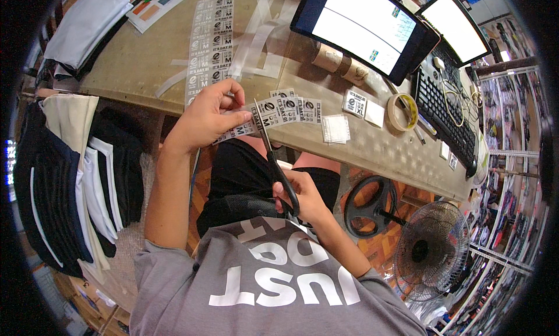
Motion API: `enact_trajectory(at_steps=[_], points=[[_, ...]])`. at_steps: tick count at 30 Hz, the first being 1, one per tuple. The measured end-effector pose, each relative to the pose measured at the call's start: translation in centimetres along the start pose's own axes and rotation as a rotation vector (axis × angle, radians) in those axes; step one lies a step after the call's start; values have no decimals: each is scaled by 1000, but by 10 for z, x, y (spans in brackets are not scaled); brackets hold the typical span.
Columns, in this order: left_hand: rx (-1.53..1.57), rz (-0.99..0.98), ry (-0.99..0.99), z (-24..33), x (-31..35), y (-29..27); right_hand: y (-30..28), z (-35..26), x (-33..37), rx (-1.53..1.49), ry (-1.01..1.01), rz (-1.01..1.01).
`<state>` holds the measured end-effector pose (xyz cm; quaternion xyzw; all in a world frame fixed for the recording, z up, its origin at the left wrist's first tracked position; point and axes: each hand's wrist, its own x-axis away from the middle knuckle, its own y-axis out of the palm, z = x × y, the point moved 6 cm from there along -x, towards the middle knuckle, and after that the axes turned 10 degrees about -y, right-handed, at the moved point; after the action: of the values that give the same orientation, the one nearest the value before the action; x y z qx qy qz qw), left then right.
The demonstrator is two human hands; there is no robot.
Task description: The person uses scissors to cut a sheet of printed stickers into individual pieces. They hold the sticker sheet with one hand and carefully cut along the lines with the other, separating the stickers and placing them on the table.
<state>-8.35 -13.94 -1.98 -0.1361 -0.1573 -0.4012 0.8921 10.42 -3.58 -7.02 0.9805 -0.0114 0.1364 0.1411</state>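
Note:
My left hand [207, 116] pinches a strip of printed labels [237, 132] between thumb and fingers, near the table's front edge. In my right hand [305, 197] is a pair of scissors [275, 164] with dark handles, its blades pointing up and away from me across the strip beside my left fingertips. I cannot tell whether the blades are parted. Several cut labels [303, 110] lie overlapping on the table just right of the blades. Longer label strips [201, 42] run from near my left hand toward the far edge.
Right of the labels lie small white squares [335, 129], a tape roll [402, 112] and a pen [427, 124]. A monitor [361, 27] and keyboard [445, 97] stand beyond. Folded garments [87, 30] sit far left, with more clothes [52, 184] below. A fan [431, 251] stands right.

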Motion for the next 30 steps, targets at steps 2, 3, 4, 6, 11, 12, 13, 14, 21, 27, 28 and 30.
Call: enact_trajectory(at_steps=[2,3,4,6,11,12,13,14,21,27,28,30], points=[[2,-6,-15,1,1,1,0,0,0,2,1,5],[3,-9,-22,2,1,1,0,-1,0,-2,-2,5],[-2,-6,-16,2,1,1,0,-1,1,-7,-6,5],[-13,-2,-5,2,1,1,1,-2,1,-16,4,9],[-4,-6,-1,3,1,2,0,-3,0,-16,3,7],[6,-7,-4,3,1,2,1,-4,0,-22,11,9],[-2,-4,-1,3,1,2,2,-4,1,-28,18,10],[-9,-1,3,2,1,1,2,-4,0,-27,18,12],[-4,10,23,-3,-2,-1,1,-1,1,7,29,30],[9,2,21,-6,-4,-3,0,0,3,84,20,47],[24,9,-11,-5,-3,-3,-1,0,4,95,22,53],[51,21,-73,-1,0,-4,-4,1,5,80,13,82]])
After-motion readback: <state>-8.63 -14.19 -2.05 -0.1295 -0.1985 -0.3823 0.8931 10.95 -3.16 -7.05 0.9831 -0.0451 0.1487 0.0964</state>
